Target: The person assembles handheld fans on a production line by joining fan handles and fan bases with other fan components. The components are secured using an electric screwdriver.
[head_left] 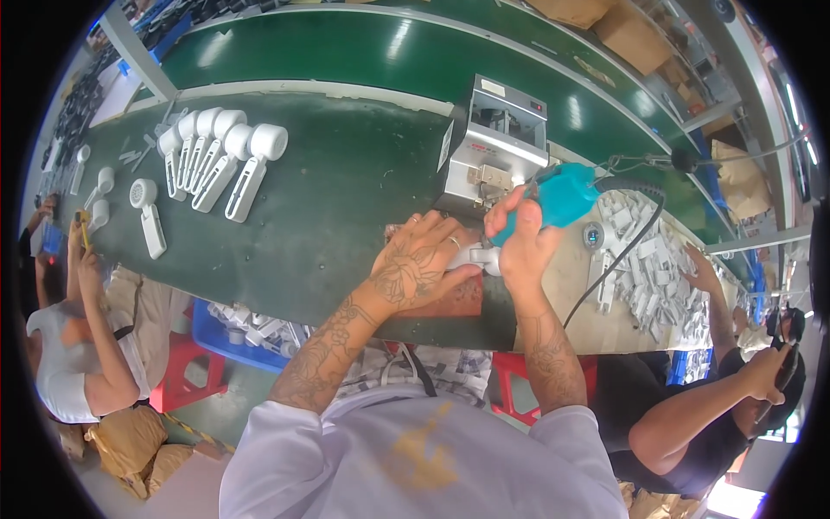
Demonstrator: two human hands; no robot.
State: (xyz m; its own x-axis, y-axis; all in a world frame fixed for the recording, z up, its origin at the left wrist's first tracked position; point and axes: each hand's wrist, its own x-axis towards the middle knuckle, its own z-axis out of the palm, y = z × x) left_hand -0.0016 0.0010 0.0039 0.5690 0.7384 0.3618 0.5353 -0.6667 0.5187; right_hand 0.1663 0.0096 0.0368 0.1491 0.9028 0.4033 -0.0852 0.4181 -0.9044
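Note:
My right hand (526, 246) is wrapped round a teal electric screwdriver (562, 197), which hangs from a wire and has a dark cord. The tool's tip is hidden by my hand. With fingers bent over it, my left hand (417, 262) holds down a white plastic piece (475, 256) on a reddish mat (454, 303). Much of this piece is covered by my hands, so its full shape cannot be told. Just beyond them stands a grey metal screw feeder (497, 143).
Several white round-headed handles (246, 186) stand in a row on the green table (346, 173), left of me. White parts (648, 268) are heaped at right. Below the table edge is a blue bin (220, 340) of parts. People sit on both sides, one at left (69, 346).

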